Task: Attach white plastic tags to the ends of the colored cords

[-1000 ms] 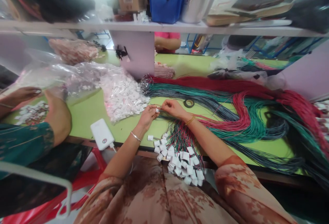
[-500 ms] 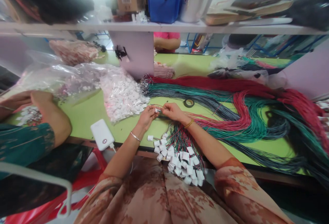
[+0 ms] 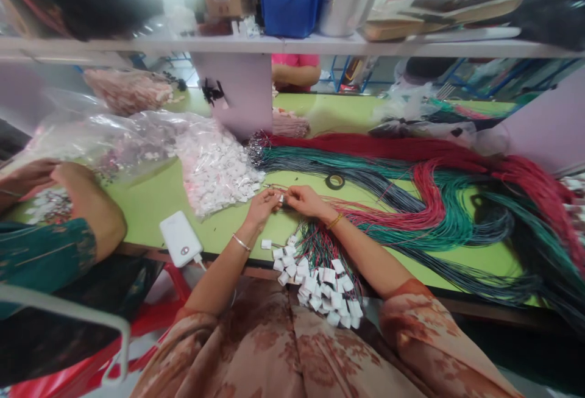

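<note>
My left hand (image 3: 264, 208) is closed in a pinch on a small white connector (image 3: 281, 199) above the green table. Close against it, my right hand (image 3: 305, 200) pinches thin wire at the connector; the exact wire ends are hidden by my fingers. Below my hands hangs a bunch of finished-looking wires with white connectors (image 3: 326, 285) over the table's front edge. A plastic bag of white connectors (image 3: 219, 169) lies just beyond my left hand. Red wires (image 3: 429, 197), green wires (image 3: 443, 239) and grey wires (image 3: 388, 188) stretch away to the right.
A roll of black tape (image 3: 335, 181) lies beyond my right hand. A white power bank (image 3: 180, 239) with a cable sits at the front edge. At left, a co-worker's arm (image 3: 91, 203) rests by loose connectors. A shelf (image 3: 178, 46) with a blue bin (image 3: 292, 5) crosses above.
My fingers have shifted slightly around the connector, which now sits more upright between them. Wire tips now show beyond my left fingertips. The whole view has drifted a little.
</note>
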The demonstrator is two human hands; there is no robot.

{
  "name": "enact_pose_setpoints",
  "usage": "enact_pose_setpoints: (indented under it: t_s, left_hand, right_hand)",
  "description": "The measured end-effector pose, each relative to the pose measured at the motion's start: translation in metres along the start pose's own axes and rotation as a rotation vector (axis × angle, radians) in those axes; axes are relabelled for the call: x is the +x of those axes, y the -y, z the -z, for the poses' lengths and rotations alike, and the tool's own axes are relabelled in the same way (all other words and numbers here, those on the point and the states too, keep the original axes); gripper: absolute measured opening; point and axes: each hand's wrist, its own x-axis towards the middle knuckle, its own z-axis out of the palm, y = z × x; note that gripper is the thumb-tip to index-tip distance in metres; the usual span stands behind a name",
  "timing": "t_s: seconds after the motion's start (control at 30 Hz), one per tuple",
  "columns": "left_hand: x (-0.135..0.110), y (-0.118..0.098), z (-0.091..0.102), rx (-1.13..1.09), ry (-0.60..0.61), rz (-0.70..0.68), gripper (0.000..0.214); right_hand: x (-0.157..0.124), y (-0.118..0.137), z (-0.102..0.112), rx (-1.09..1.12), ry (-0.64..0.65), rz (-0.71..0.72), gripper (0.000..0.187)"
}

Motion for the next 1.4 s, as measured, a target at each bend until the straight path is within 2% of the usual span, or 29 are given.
enact_pose_setpoints:
  t_s: [0.13, 0.2, 0.27, 0.3, 0.33, 0.43, 0.5, 0.53, 0.6, 0.67, 0.73, 0.8, 0.83, 0.9, 1.07, 1.17, 1.27, 1.33, 1.4]
  left_hand:
    - [-0.005, -0.004, -0.004, 0.079, -0.004, -0.040, 0.028]
    - [-0.016, -0.011, -0.011, 0.164, -0.028, -0.174, 0.022]
    - [-0.035, -0.016, -0.024, 0.288, 0.011, -0.374, 0.016]
    - [-0.046, -0.018, -0.032, 0.348, 0.097, -0.452, 0.014]
    - [-0.058, -0.018, -0.040, 0.417, 0.244, -0.509, 0.012]
    - [-0.087, -0.010, -0.065, 0.711, 0.762, -0.722, 0.015]
    - [-0.094, -0.003, -0.072, 0.843, 0.913, -0.871, 0.021]
    - [-0.094, -0.002, -0.072, 0.884, 0.911, -0.925, 0.022]
    - [-0.084, -0.004, -0.061, 0.955, 0.765, -0.969, 0.021]
    - [-0.065, -0.014, -0.038, 1.069, 0.463, -0.912, 0.021]
    - [-0.044, -0.025, -0.011, 1.251, 0.087, -0.706, 0.026]
    - [-0.025, -0.034, 0.015, 1.441, -0.158, -0.464, 0.028]
    - [-0.017, -0.036, 0.024, 1.524, -0.204, -0.361, 0.029]
    - [-0.008, -0.035, 0.036, 1.640, -0.202, -0.278, 0.030]
    - [-0.007, -0.025, 0.038, 1.737, -0.106, -0.328, 0.032]
    - [-0.009, -0.025, 0.039, 1.695, -0.100, -0.353, 0.031]
    - [-0.010, -0.027, 0.041, 1.487, -0.203, -0.469, 0.023]
    - [-0.009, -0.028, 0.040, 1.188, -0.290, -0.535, 0.021]
    - [-0.007, -0.030, 0.037, 0.792, -0.319, -0.509, 0.022]
  right_hand:
    - [0.001, -0.001, 0.004, 0.010, 0.014, -0.039, 0.025]
    - [0.002, 0.000, 0.012, 0.079, 0.021, -0.063, 0.029]
    - [0.004, 0.002, 0.020, 0.133, -0.009, -0.092, 0.032]
    - [0.004, 0.004, 0.023, 0.137, -0.009, -0.101, 0.033]
    - [0.005, 0.007, 0.023, 0.123, 0.017, -0.100, 0.033]
    - [0.004, 0.014, 0.011, -0.060, 0.191, -0.005, 0.024]
    - [0.001, 0.017, -0.004, -0.275, 0.223, 0.053, 0.016]
    - [0.000, 0.018, -0.011, -0.382, 0.200, 0.054, 0.014]
    - [-0.005, 0.019, -0.023, -0.539, 0.182, 0.006, 0.015]
    - [-0.008, 0.019, -0.030, -0.622, 0.199, -0.035, 0.017]
    - [-0.011, 0.018, -0.031, -0.656, 0.203, -0.025, 0.018]
    - [-0.012, 0.016, -0.030, -0.629, 0.164, 0.007, 0.018]
    - [-0.012, 0.014, -0.029, -0.591, 0.143, 0.016, 0.017]
    - [-0.011, 0.010, -0.026, -0.478, 0.082, 0.025, 0.015]
    - [0.001, 0.000, -0.020, -0.036, -0.098, 0.039, 0.012]
    - [0.009, -0.002, -0.018, 0.120, -0.137, 0.027, 0.014]
    - [0.013, -0.002, -0.015, 0.069, -0.105, 0.016, 0.016]
    - [0.012, -0.001, -0.012, -0.072, -0.103, 0.031, 0.015]
    - [0.011, 0.001, -0.010, -0.216, -0.130, 0.050, 0.012]
